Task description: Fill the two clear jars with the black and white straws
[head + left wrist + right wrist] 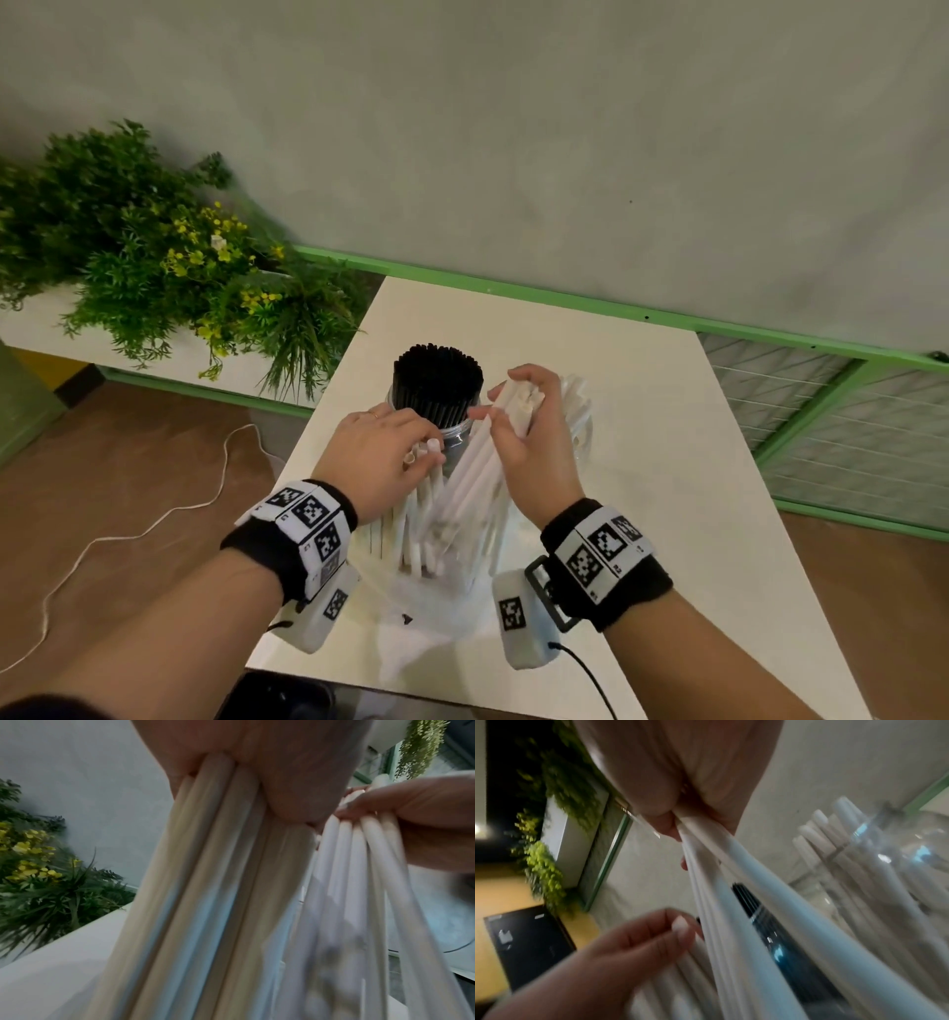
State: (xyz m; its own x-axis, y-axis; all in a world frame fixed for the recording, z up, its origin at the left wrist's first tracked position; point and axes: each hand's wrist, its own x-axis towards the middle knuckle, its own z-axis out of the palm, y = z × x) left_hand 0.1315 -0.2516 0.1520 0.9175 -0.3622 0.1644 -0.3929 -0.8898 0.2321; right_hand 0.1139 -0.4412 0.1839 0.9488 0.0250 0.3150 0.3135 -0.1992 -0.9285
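Right hand (534,437) is pinching a bunch of white straws (477,462) near their tops; left hand (382,452) is curled round the rest of the pile just left of that. The white jar (580,411) sits right behind the right-hand grip, a few straws in it already. The black jar (441,401), between the hands, looks full. My worry: the bunch fans out below the pinch, so stray ends could catch the rim and spill.

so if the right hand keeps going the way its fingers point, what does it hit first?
Probably the jar of black straws. The right hand, gripping a bunch of white straws, has its fingertips aimed left toward that jar, close by. Depth is unclear from the head view.
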